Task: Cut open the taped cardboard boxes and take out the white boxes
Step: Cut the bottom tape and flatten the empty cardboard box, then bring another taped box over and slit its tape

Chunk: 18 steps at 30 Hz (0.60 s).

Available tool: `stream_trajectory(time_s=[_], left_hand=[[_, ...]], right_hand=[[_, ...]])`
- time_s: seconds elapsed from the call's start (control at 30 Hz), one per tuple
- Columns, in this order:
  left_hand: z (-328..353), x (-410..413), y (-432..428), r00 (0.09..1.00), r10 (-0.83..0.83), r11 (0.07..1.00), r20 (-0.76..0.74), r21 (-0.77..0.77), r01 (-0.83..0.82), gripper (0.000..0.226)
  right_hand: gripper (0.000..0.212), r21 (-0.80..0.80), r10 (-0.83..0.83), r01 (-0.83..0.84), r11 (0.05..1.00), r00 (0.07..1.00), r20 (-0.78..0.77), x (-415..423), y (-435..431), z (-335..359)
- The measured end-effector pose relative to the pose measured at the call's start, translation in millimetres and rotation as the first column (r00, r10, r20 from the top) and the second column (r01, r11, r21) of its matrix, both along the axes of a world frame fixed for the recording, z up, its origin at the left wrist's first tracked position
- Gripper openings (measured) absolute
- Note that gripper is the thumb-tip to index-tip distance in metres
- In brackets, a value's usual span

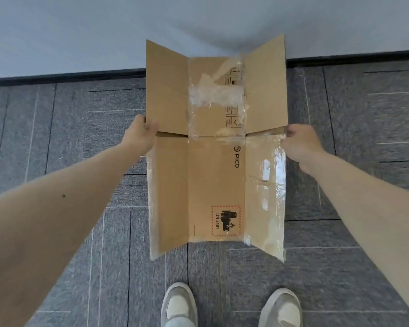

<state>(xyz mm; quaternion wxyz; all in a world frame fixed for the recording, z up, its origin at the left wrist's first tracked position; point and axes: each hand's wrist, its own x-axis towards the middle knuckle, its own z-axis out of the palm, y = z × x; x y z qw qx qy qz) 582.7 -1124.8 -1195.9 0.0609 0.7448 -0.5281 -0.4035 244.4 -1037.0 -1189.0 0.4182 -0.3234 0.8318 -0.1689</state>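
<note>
Evidently emptied: flattened brown cardboard box (215,173) held spread; left hand (142,133), right hand (302,145) fingers pinching opposite side edges, keeping it flat.

You are holding one flattened cardboard box (213,175) with two hands: your left hand (142,135) and right hand (302,145) are gripping its side edges. One red-bordered label (226,220) is showing on the box. Two shoes, the left shoe (178,305) and the right shoe (281,308), are standing below the box.

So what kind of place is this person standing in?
Probably an office or similar indoor room: grey carpet tiles cover the floor, and a plain pale wall meets it at a dark skirting board. The left hand and right hand grip an opened-out cardboard box.
</note>
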Motion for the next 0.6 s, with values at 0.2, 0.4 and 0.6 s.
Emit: stream_trajectory(time_s=[0.2,0.4,0.6], left_hand=[[7.8,-5.0,5.4,0.998,-0.061,0.983,0.0,0.174,0.06,0.062],[72.6,-21.9,34.7,0.981,-0.183,0.973,0.07,0.156,0.17,0.051],[206.8,-58.0,52.0,0.962,-0.267,0.964,0.053,0.009,0.267,0.023]], right_hand=[[0.054,0.117,0.143,-0.156,0.981,0.983,0.113,2.7,-0.5,22.4],[0.048,0.052,0.099,-0.106,0.993,0.988,0.121,9.3,29.7,90.0],[0.013,-0.084,0.021,-0.016,0.996,0.998,0.059,23.5,77.4,240.5]])
